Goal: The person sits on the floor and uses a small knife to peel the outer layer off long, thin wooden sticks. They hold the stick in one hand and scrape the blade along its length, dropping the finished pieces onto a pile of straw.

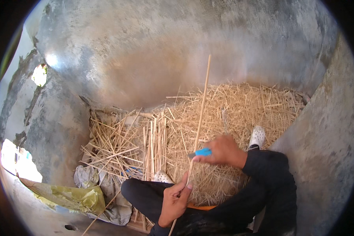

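Observation:
A long, thin, pale strip of wood or bamboo (203, 98) slants up from my lap toward the far wall. My left hand (173, 202) is closed around its lower part, with the thumb lying along it. Farther up, my right hand (226, 150) grips a small blue-handled knife (203, 152). Its short grey blade meets the strip just above my left hand. The fingers wrapped under the knife's handle are partly hidden.
Shavings (244, 110) heap in front of me and around my white clog (257, 136). A row of strips (155, 145) lies beside loose, crossed sticks (110, 135). At left is a yellow-green sack (78, 198). Grey walls (165, 51) close in the space.

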